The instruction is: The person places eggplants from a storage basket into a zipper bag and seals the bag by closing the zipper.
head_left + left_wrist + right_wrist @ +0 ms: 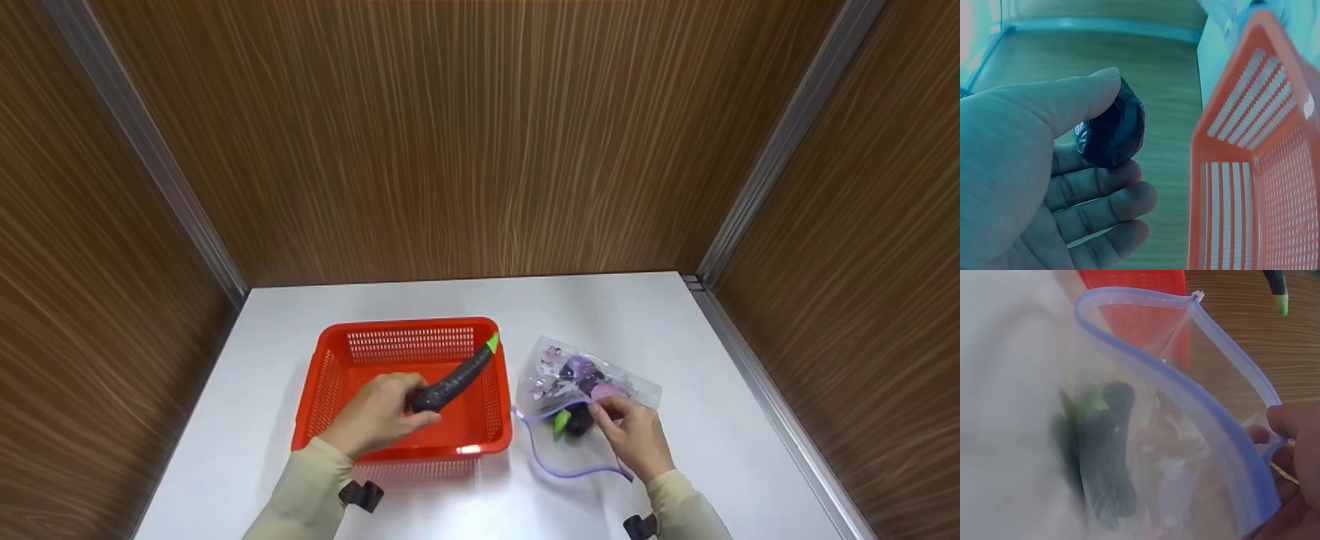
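A long, dark eggplant (456, 381) with a bright green tip is held by my left hand (381, 414), over the red basket (405, 452). Thumb and fingers grip its blunt end, and in the left wrist view the dark end of the eggplant (1112, 132) shows between them. My right hand (637, 436) pinches the purple rim of a clear zip bag (536, 375). The bag's mouth gapes open in the right wrist view. Inside it lie dark eggplant-like pieces (1107, 455), one with a green end.
The basket has slotted walls and stands on a white table (600, 300), left of the bag. Brown wood-grain panels (465, 150) enclose the table at the back and both sides. Metal rails (772, 405) run along the panel corners and the table's right side.
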Demonstrator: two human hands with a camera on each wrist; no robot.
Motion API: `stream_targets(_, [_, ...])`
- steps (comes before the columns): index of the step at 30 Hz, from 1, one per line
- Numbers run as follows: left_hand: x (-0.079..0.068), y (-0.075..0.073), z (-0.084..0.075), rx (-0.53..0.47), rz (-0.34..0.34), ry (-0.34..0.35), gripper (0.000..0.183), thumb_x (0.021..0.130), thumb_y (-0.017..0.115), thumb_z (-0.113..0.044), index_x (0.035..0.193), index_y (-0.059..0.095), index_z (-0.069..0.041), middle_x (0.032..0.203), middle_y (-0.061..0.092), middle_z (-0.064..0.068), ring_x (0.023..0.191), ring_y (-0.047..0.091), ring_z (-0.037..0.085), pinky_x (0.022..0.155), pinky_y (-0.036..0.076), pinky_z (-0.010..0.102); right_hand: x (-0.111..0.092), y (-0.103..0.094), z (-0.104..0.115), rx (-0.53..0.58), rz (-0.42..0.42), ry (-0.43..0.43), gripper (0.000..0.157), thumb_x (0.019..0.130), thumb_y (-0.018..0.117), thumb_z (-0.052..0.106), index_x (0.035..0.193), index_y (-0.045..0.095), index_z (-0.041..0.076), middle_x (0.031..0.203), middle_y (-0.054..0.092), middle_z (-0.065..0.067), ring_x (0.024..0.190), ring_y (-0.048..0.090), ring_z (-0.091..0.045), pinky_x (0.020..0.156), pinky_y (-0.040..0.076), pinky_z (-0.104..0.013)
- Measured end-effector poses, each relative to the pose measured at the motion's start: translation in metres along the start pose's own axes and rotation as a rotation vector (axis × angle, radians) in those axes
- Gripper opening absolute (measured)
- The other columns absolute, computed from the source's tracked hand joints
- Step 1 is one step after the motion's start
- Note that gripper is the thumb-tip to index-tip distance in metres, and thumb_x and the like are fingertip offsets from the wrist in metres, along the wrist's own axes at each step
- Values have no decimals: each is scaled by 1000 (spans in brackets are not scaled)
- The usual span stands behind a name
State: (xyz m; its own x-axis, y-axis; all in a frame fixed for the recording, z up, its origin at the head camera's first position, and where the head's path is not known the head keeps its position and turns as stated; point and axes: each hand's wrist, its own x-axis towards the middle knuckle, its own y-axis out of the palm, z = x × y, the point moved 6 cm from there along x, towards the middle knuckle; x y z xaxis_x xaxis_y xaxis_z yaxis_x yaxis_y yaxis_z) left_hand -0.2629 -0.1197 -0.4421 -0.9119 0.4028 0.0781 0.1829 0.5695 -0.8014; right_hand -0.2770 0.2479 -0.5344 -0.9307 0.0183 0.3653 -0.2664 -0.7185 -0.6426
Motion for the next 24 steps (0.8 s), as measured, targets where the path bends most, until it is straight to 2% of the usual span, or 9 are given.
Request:
stream_targets(7, [0, 19, -23, 17, 66, 46, 31, 80, 77, -40, 99, 64, -18, 85, 59, -10, 78, 58, 17, 69, 49, 27, 1, 0, 3, 16, -12, -23, 4, 86, 73, 23, 82, 72, 22, 73, 65, 15, 69, 60, -6, 62, 46, -27])
stream_targets(11, [1, 28, -32, 25, 80, 90, 28, 81, 77, -37, 97, 65, -17, 82, 58, -11, 78, 59, 18, 69, 47, 26, 1, -1, 4, 14, -21, -37, 4, 86, 73, 23, 82, 72, 22, 73, 64, 16, 68, 59, -6, 61, 46, -26])
stream_targets(24, [0, 47, -43, 67, 93, 189, 31, 80, 77, -39, 100, 69, -17, 82, 58, -14, 73, 52, 8, 70, 42, 27, 0, -2, 9, 18, -23, -16, 4, 87, 72, 23, 83, 72, 22, 72, 64, 15, 67, 58, -6, 62, 47, -26])
